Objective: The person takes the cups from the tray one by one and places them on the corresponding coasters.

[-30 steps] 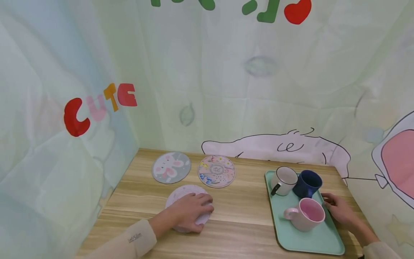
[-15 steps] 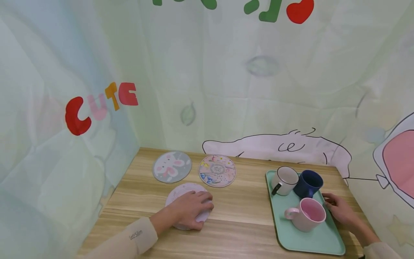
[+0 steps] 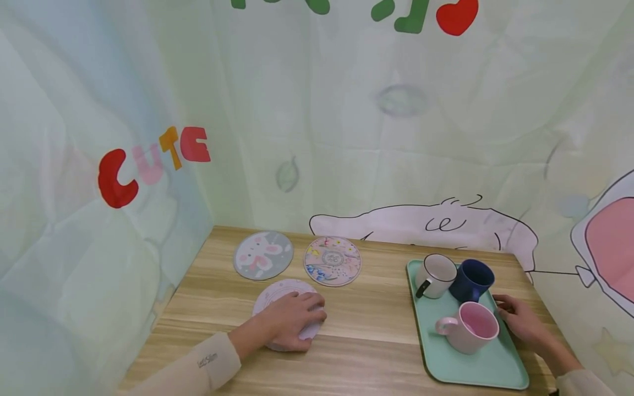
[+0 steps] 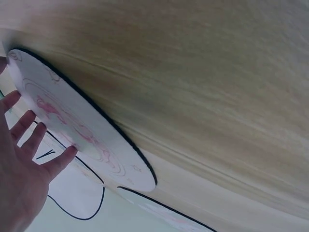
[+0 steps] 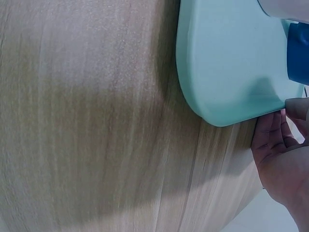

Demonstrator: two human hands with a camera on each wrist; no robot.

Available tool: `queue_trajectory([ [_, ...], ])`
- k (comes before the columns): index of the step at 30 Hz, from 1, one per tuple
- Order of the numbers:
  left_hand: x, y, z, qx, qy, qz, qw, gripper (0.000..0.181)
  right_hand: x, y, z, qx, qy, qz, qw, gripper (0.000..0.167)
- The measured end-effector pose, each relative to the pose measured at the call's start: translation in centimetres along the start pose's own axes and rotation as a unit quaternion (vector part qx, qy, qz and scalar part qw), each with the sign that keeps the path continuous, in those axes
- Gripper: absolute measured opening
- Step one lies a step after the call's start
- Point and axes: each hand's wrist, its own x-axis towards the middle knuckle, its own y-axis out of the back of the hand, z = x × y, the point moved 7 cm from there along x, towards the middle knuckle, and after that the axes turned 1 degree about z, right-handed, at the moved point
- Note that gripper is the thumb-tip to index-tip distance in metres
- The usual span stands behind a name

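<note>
My left hand (image 3: 289, 322) rests with spread, slightly bent fingers on a round white coaster (image 3: 269, 300) at the left-centre of the table. In the left wrist view its fingertips touch the face of the coaster (image 4: 87, 121), which has pink line drawings. On the right, my right hand (image 3: 525, 324) is at the right edge of a mint-green tray (image 3: 475, 371). The right wrist view shows that hand (image 5: 285, 159) gripping the tray's rim, thumb on top and fingers against its side. A white mug (image 3: 436, 275), a navy mug (image 3: 471, 281) and a pink mug (image 3: 468, 330) stand on the tray.
A grey rabbit coaster (image 3: 262, 256) and a pink floral coaster (image 3: 333, 261) lie at the back left of the wooden table (image 3: 369, 319). Printed cloth (image 3: 346, 137) hangs behind the table and along both sides.
The white coaster and my left hand have shifted very slightly toward the back of the table. My right hand, the tray and the mugs look unmoved.
</note>
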Motion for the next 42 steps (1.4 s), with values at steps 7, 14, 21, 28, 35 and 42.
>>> queue_trajectory([
  [7, -0.3, 0.2, 0.3, 0.002, -0.003, -0.001, 1.0, 0.053, 0.0, 0.1, -0.1, 0.002, 0.012, 0.004, 0.9999, 0.043],
  [14, -0.5, 0.2, 0.6, 0.0, -0.005, 0.012, 0.9999, 0.05, 0.2, 0.1, 0.2, 0.005, 0.011, 0.006, 0.9999, 0.044],
  [21, -0.5, 0.4, 0.6, 0.005, -0.008, 0.001, 1.0, 0.048, 0.1, 0.1, 0.1, 0.005, 0.017, 0.012, 0.9998, 0.044],
  [28, -0.4, 0.7, 0.5, -0.007, -0.01, 0.004, 0.9999, 0.045, 0.0, 0.1, 0.1, 0.007, 0.011, 0.005, 0.9999, 0.045],
  [35, 0.5, 1.1, -0.2, -0.07, 0.037, 0.012, 0.9968, 0.056, -0.1, 0.3, 0.4, -0.001, 0.004, 0.007, 1.0, 0.045],
  [42, 1.8, 3.5, 0.1, -0.07, 0.028, 0.052, 0.9958, 0.064, 0.2, 0.2, 0.2, -0.003, 0.016, 0.012, 0.9998, 0.043],
])
